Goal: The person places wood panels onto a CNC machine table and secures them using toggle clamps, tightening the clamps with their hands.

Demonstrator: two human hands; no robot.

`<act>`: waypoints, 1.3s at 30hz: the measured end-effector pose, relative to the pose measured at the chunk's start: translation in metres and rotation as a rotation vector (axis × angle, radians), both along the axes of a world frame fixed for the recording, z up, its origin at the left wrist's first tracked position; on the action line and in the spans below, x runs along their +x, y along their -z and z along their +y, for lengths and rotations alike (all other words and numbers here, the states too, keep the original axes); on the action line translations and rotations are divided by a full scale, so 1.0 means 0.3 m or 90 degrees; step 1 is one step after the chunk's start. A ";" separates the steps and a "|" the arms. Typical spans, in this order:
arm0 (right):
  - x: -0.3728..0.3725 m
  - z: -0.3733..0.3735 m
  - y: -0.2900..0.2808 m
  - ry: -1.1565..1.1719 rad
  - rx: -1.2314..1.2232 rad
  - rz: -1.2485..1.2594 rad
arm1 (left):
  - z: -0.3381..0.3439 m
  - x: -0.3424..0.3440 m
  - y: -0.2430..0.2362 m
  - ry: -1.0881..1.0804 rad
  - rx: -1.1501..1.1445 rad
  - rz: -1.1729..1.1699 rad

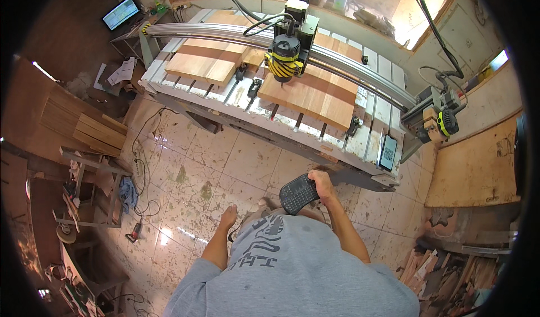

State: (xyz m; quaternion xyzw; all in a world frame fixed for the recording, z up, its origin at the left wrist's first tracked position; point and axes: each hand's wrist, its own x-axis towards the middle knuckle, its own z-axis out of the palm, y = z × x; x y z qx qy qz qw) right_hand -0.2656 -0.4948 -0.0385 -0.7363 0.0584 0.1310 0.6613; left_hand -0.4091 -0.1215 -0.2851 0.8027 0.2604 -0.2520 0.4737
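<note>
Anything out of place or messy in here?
Yes: debris litters the floor, and a loose cord snakes over it at left, possibly a trip risk. The phone on the table's near right corner also seems oddly placed beside machinery.

Right hand point(321, 185): fingers partly hidden behind black keypad point(298, 194); key markings, monitor point(121, 13) details too small to tell.

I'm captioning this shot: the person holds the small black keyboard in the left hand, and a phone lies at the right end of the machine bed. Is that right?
Not quite: the head view shows the small black keyboard in the right hand, not the left hand. The phone does lie at the right end of the machine bed.
</note>
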 end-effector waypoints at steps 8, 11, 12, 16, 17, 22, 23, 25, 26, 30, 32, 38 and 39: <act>-0.007 0.004 -0.006 0.030 -0.045 -0.048 | 0.020 -0.007 0.012 0.012 -0.005 0.025; -0.015 0.006 -0.004 0.055 -0.041 -0.024 | 0.021 -0.022 0.018 0.007 0.002 0.010; -0.014 0.006 0.001 0.064 -0.041 -0.018 | 0.018 -0.019 0.016 0.008 0.004 0.004; -0.025 -0.002 0.004 0.078 -0.054 0.017 | -0.008 -0.008 -0.045 0.015 0.004 0.014; -0.028 -0.004 0.010 0.080 -0.057 0.015 | -0.010 -0.008 -0.053 0.018 0.005 0.014; -0.032 -0.013 0.033 0.075 -0.040 0.001 | -0.013 -0.013 -0.072 0.031 0.019 -0.019; -0.032 -0.014 0.037 0.079 -0.030 0.006 | -0.010 -0.015 -0.071 0.039 0.027 -0.025; -0.031 -0.018 0.050 0.082 -0.020 0.009 | -0.013 -0.014 -0.073 0.049 0.037 -0.031; -0.031 -0.022 0.057 0.083 -0.021 0.006 | -0.015 -0.016 -0.078 0.050 0.040 -0.030; -0.033 -0.019 0.062 0.075 -0.013 0.012 | -0.018 -0.029 -0.074 0.026 0.047 -0.013; -0.037 -0.027 0.077 0.072 -0.034 -0.008 | -0.031 -0.037 -0.082 0.031 0.055 -0.041; -0.031 -0.009 0.076 0.082 -0.035 0.020 | -0.039 -0.068 -0.063 0.029 0.072 -0.049; -0.031 0.000 0.065 0.084 -0.024 0.039 | -0.036 -0.084 -0.056 0.024 0.072 -0.059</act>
